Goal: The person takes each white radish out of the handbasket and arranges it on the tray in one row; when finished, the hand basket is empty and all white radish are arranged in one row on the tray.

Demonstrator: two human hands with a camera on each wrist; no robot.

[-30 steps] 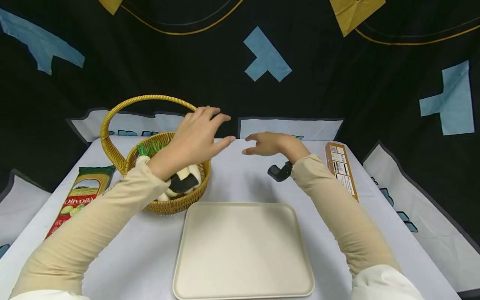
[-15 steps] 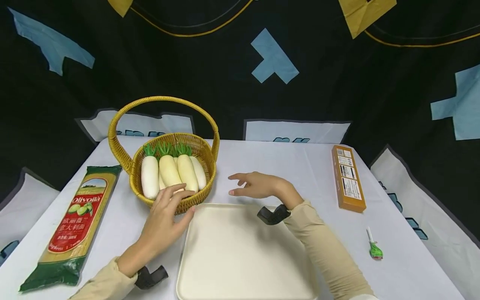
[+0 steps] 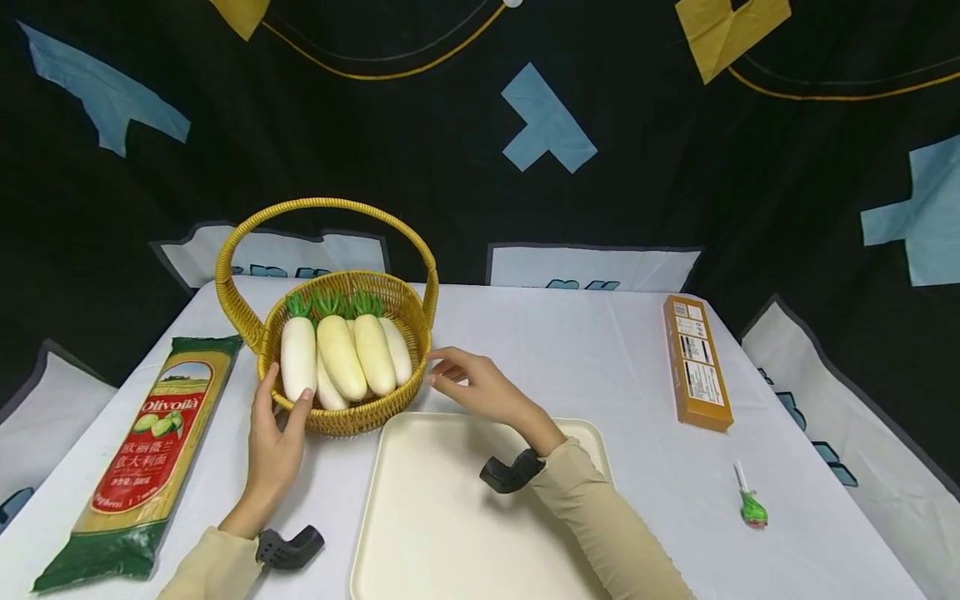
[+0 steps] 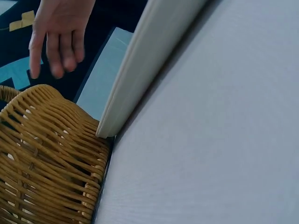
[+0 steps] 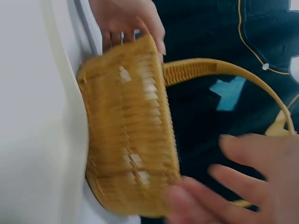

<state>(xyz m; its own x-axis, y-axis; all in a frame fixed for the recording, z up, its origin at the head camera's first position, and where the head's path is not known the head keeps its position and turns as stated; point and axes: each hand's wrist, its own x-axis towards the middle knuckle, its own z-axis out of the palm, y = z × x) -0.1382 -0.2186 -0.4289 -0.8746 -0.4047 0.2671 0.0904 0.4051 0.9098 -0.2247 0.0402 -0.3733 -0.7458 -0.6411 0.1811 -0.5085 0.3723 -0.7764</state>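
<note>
A yellow wicker basket (image 3: 347, 423) with an arched handle holds several white radishes (image 3: 341, 358) with green tops. My left hand (image 3: 272, 446) is at its front left side, fingers extended along the wall and thumb tip at the rim. In the right wrist view that left hand (image 5: 128, 16) shows beyond the basket wall (image 5: 126, 121). My right hand (image 3: 483, 387) reaches to the basket's right side, with loosely bent fingers right at the rim. The left wrist view shows this right hand (image 4: 63, 35) above the basket, fingers pointing down.
A cream tray (image 3: 450, 517) lies in front of the basket, below my right forearm. To the left is a bag of pasta (image 3: 150, 450). An orange-brown box (image 3: 697, 362) and a green lollipop (image 3: 752, 508) lie at the right on the white-covered table (image 3: 570, 350).
Both hands have come down from the air to the basket's two sides. The left hand swung from over its front to its left side; the right moved left to the rim.
</note>
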